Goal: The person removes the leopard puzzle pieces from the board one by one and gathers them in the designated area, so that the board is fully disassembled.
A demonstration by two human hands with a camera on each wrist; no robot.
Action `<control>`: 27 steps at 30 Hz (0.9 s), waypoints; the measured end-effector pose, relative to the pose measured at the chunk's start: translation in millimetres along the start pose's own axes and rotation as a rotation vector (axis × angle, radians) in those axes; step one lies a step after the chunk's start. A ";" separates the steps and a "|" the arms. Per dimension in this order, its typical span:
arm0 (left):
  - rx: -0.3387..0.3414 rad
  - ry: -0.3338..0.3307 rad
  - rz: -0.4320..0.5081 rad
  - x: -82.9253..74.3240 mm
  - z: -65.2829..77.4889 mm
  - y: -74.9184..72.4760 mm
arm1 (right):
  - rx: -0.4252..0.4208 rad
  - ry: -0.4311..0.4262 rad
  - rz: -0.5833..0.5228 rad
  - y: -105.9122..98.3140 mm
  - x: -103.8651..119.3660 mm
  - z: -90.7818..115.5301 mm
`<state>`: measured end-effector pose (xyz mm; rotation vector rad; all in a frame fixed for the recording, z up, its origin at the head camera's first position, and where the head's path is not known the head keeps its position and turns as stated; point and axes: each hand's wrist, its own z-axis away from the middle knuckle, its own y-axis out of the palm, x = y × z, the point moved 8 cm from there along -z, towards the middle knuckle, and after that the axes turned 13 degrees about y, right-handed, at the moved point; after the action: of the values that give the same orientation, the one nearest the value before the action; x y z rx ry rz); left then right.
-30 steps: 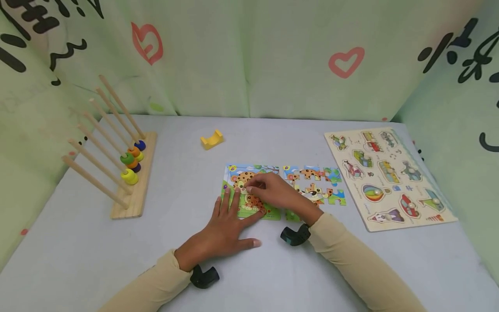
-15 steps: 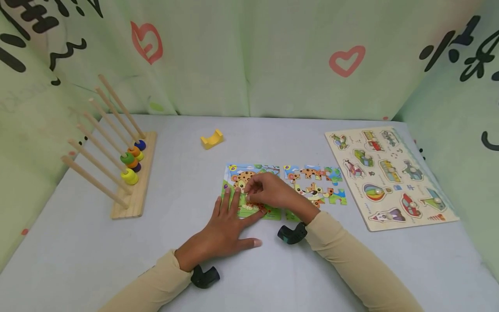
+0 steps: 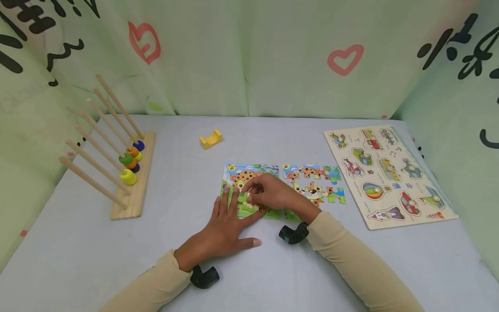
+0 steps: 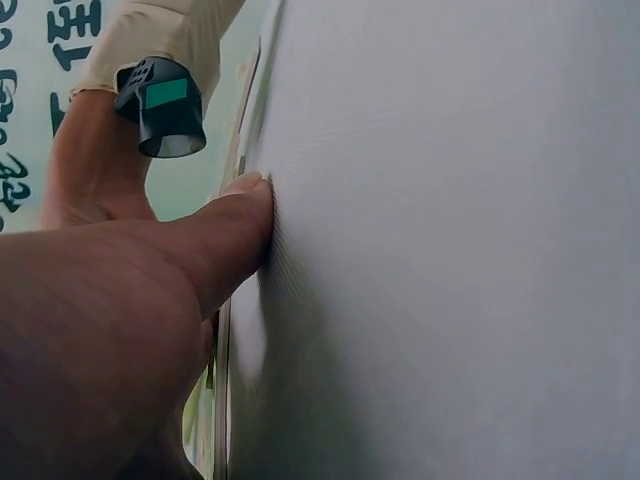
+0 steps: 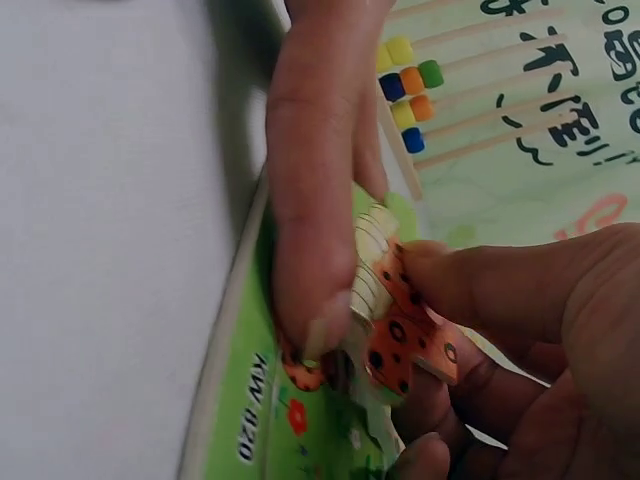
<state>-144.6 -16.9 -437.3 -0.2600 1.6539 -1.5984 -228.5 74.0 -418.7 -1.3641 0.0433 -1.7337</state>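
Observation:
A small jigsaw board [image 3: 230, 173] with a spotted leopard picture lies on the table in front of me. My left hand [image 3: 224, 234] rests flat with spread fingers, its fingertips on the board's near left part. My right hand [image 3: 274, 193] is over the board and pinches an orange, black-spotted jigsaw piece [image 5: 405, 345] between thumb and fingers. In the right wrist view this piece stands tilted up from the green board surface [image 5: 255, 375]. A left finger presses the board close beside it. The left wrist view shows mainly the left thumb [image 4: 235, 215] against the white tabletop.
Several leopard jigsaw pieces [image 3: 312, 173] lie just right of the board. Farther right is a wooden knob puzzle [image 3: 374, 182]. A peg stand [image 3: 136, 190] with coloured beads stands at the left. Toward the back sits a yellow curved block [image 3: 212, 139].
The spotted piece under my right hand has tilted up from the board, and more green shows there. My right hand has shifted only slightly; the left hand stays in place.

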 end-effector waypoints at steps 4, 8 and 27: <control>0.003 -0.003 -0.003 -0.5 -0.8 -0.1 | -0.091 -0.017 0.000 -13.7 0.3 5.0; 0.004 -0.007 -0.004 -0.5 -0.7 -0.5 | -0.138 -0.041 -0.006 -24.6 0.7 11.0; -0.004 -0.013 -0.009 0.2 -0.5 -0.5 | -0.203 -0.084 0.020 -47.5 -22.9 40.7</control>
<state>-145.2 -16.8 -436.9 -0.2804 1.6484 -1.5970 -225.8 136.3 -395.4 -1.5775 0.1894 -1.6895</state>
